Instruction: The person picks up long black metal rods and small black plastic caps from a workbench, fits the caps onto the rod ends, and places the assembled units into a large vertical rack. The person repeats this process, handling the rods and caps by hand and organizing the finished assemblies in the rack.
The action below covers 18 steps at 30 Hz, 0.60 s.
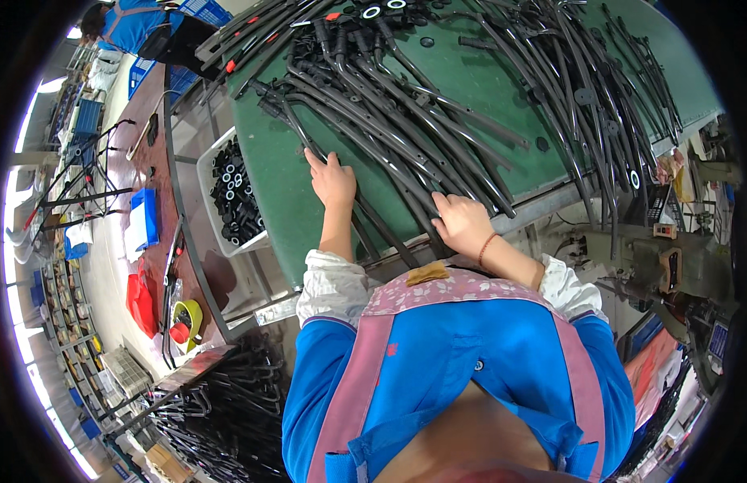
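Bent black metal tubes lie in a loose bundle on the green table, several with black plastic fittings at their far ends. My left hand is closed around the leftmost black tube, index finger stretched along it. That tube slants from the far left toward my body. Nearer the table's front edge, my right hand is curled over the near part of a tube in the same bundle. Its lower fingers are hidden under the palm, so the exact tube is hard to make out.
A white bin of small black fittings stands at the table's left side. More tubes are piled at the right, some overhanging the front edge. Beyond the bin is a reddish-brown bench. Another person is at the far left.
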{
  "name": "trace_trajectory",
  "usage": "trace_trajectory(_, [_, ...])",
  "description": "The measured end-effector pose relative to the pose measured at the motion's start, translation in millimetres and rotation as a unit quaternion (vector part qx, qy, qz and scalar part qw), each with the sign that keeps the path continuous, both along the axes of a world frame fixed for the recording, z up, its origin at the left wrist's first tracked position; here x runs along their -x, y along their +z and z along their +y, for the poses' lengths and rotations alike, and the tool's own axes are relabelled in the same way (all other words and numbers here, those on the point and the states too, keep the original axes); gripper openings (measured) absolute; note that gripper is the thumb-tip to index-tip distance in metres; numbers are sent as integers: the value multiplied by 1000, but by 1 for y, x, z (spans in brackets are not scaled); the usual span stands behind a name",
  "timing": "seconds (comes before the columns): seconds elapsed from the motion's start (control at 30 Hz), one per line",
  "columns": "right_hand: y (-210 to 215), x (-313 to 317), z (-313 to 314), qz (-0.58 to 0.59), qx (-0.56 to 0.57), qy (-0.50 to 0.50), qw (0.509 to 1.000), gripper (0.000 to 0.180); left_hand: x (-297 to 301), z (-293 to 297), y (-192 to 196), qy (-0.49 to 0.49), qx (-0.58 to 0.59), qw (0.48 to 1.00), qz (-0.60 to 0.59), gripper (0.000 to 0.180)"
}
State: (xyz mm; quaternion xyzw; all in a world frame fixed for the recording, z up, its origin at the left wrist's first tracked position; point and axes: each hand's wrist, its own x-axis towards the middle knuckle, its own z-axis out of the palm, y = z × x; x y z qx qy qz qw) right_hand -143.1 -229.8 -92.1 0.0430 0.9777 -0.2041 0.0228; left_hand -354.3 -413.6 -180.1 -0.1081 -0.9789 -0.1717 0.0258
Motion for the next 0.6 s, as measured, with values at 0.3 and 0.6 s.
trace_trajectory(0.3, [-28,12,-71,-139,162,220,952,35,6,-7,11,5,-101,992,-80,68])
trace_trajectory(0.6, [-19,9,-50,25,-20,-59,998,32,-1,-12,4,10,-101,994,-40,86])
